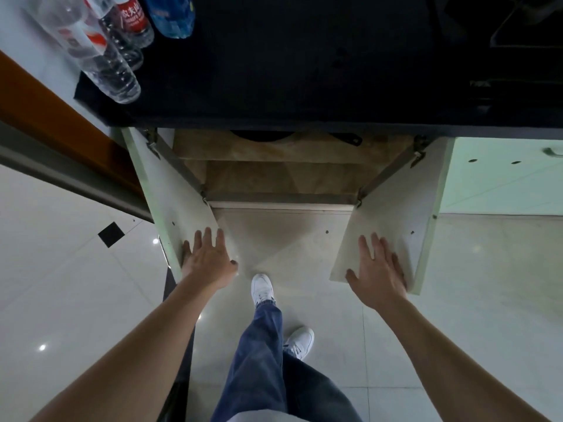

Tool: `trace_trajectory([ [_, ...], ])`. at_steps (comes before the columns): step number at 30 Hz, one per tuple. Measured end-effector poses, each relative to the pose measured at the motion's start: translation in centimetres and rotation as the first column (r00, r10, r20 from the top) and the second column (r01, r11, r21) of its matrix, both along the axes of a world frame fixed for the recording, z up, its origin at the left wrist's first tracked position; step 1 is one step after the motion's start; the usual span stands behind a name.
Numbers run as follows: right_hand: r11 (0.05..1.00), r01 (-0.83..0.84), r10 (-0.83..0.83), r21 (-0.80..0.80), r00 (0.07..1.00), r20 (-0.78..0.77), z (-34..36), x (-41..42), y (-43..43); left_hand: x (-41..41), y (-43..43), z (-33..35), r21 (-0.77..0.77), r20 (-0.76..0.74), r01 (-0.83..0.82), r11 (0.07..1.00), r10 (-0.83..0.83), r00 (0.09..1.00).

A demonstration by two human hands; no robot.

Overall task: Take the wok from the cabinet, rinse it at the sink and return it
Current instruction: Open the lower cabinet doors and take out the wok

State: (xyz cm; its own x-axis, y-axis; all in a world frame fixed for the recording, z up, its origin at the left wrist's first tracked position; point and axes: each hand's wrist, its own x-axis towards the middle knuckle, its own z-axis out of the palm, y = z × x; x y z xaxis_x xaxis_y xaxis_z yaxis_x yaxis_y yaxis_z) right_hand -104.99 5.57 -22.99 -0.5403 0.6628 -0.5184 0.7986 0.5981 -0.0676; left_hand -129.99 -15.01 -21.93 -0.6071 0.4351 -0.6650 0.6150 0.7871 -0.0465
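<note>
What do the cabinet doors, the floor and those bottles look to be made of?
Cabinet doors: probably laminated board, matte pale inside faces with drilled holes and metal hinges. Floor: glossy ceramic-looking tile; it mirrors lamp spots and shows joint lines. Bottles: clear plastic, it seems, see-through and ribbed.

农夫山 (white, rest unclear) on the red label (131, 14) of a bottle (140, 31)

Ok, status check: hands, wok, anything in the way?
Both flat: left hand on open left door, right hand on open right door, holding nothing. Likely wok: dark rim on the shelf, mostly hidden under the counter. Nothing visible blocking it.
</note>
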Motion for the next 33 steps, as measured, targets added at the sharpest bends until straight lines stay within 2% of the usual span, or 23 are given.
trace_trajectory([
  [2,1.000,-0.014,0.013,0.028,1.000,0.016,-1.1,0.4,0.8,-0.3,-1.0,-1.0,0.020,-0.085,0.104,0.994,-0.102,0.991],
  [5,0.997,-0.025,0.023,0.073,1.000,0.021,-2.1,1.5,2.4,-1.6,-3.2,-2.3,0.091,-0.162,0.150,0.985,-0.134,0.978],
  [13,0.987,-0.019,0.004,0.159,0.996,0.092,-3.9,5.8,5.6,-5.5,-9.4,-3.8,-0.019,-0.194,0.094,0.995,-0.096,0.976],
  [17,0.985,0.016,-0.034,0.171,0.994,0.106,-4.3,6.8,6.4,-6.2,-9.5,-4.0,-0.077,-0.220,0.074,0.994,-0.089,0.971],
  [19,0.985,0.001,-0.024,0.175,0.991,0.134,-4.2,6.5,6.5,-6.0,-7.8,-4.4,-0.046,-0.200,0.105,0.993,-0.112,0.973],
  [23,0.982,-0.027,0.011,0.189,0.996,0.089,-3.7,4.1,7.5,-5.8,-1.5,-5.7,0.128,-0.160,0.203,0.971,-0.182,0.970],
  [26,0.974,-0.040,0.037,0.221,0.999,0.018,-3.9,1.2,9.5,-5.7,4.5,-7.3,0.230,-0.212,0.376,0.898,-0.331,0.920],
  [29,0.954,-0.059,0.098,0.294,0.988,-0.119,-5.4,-1.8,11.6,-5.6,10.7,-9.4,0.275,-0.240,0.539,0.796,-0.486,0.840],
  [33,0.918,-0.150,0.241,0.368,0.947,-0.214,-7.8,-5.6,13.6,-6.0,16.5,-11.3,0.349,-0.245,0.607,0.714,-0.556,0.794],
])
